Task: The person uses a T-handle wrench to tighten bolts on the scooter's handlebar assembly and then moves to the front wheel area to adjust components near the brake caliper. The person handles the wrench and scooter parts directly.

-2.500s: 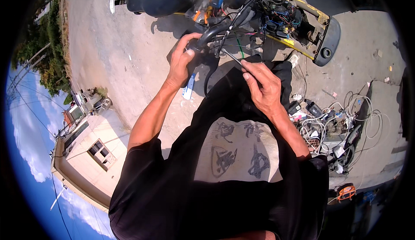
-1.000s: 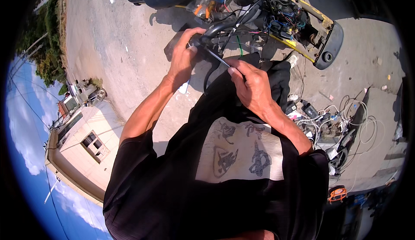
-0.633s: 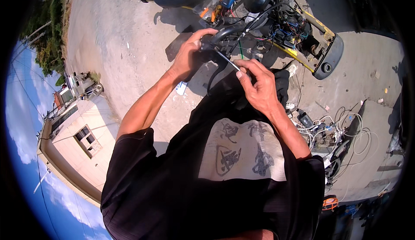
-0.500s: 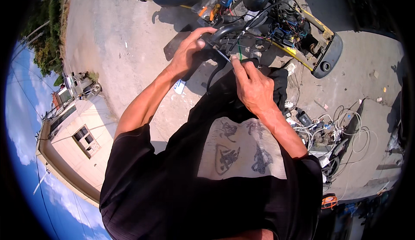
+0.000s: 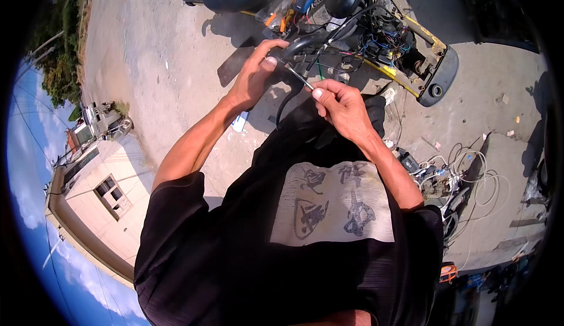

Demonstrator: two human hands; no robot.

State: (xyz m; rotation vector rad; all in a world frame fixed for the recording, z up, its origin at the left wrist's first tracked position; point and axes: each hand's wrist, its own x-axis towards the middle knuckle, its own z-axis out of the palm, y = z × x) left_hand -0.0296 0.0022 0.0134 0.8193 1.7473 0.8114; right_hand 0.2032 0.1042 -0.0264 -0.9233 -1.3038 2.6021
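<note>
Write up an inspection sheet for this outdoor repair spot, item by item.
Surface: sunlit concrete ground, bare patches between parts.
Job's things: black handlebar of a stripped scooter; thin metal tool pointed at it.
Clutter: scattered parts pile; small blue-white item.
Grippers: left hand grips the handlebar; right hand pinches the tool.
Cables: exposed wiring on the scooter; white cable loops on the ground.
Surroundings: pale building, trees, blue sky.

Both bare forearms reach up and forward, elbows bent, hands close together. Left hand (image 5: 254,79) is curled with the thumb pressed down in a grip. Right hand (image 5: 342,106) sits just beside it, thumb and fingers (image 5: 318,93) pinched tight.
</note>
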